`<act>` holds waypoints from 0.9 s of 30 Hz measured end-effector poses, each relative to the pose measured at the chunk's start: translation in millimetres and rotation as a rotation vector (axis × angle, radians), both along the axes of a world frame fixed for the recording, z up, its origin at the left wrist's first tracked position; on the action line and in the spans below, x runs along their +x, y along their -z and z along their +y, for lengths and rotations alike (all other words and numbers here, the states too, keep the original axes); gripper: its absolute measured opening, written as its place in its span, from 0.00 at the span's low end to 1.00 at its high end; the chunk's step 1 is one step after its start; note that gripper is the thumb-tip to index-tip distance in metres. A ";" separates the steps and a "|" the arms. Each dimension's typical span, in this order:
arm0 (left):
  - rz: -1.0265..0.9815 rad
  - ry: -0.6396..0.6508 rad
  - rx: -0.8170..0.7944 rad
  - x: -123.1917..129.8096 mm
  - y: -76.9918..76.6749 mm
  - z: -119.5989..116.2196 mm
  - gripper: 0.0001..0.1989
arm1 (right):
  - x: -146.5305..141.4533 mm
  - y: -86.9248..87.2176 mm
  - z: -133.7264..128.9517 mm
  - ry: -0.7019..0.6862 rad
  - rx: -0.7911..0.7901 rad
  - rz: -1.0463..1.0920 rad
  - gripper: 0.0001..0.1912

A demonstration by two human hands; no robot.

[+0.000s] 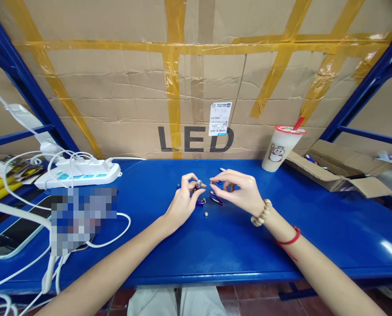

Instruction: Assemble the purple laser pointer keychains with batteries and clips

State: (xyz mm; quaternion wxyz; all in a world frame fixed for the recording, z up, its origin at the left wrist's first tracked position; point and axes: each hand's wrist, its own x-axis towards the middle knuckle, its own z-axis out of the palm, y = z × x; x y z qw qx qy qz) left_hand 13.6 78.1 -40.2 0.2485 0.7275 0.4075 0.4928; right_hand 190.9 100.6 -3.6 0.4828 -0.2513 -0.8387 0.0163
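Note:
My left hand [183, 202] is closed in a pinch on a small silver metal cylinder [199, 183], its round end turned up. Facing it a short gap away, my right hand [238, 186] has thumb and forefinger pressed together; a tiny part shows at their tips, too small to name. Under and between the hands lie a purple carabiner clip [216, 199] and a short purple piece [200, 202] with a metal end. Closer to me sits a small round metal part [206, 214]. Other small pieces behind the fingers are partly hidden.
A blue table [248, 250] carries a drink cup [281, 149] with a red straw and an open cardboard box [340, 169] on the right. To the left are a white power strip [84, 174], loose white cables and a phone [21, 232]. A cardboard wall [117, 101] stands behind.

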 end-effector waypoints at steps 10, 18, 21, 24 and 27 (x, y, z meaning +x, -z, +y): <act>0.199 -0.023 0.106 -3.2 0.3 -1.0 0.06 | -0.4 5.9 -1.2 0.041 -0.053 -0.082 0.10; 0.191 -0.008 0.048 -2.7 -1.1 -4.2 0.13 | -3.2 8.6 -1.5 -0.032 -0.014 -0.067 0.10; 0.211 0.006 0.010 -3.3 -1.8 -4.7 0.13 | -3.6 8.9 -1.2 -0.091 -0.004 -0.083 0.10; 0.223 0.006 -0.007 -4.5 -2.7 -4.4 0.13 | -5.0 10.1 -1.7 -0.082 -0.036 -0.125 0.10; 0.232 -0.016 -0.032 -5.3 -3.8 -3.4 0.13 | -6.8 10.5 -2.7 -0.061 -0.092 -0.149 0.11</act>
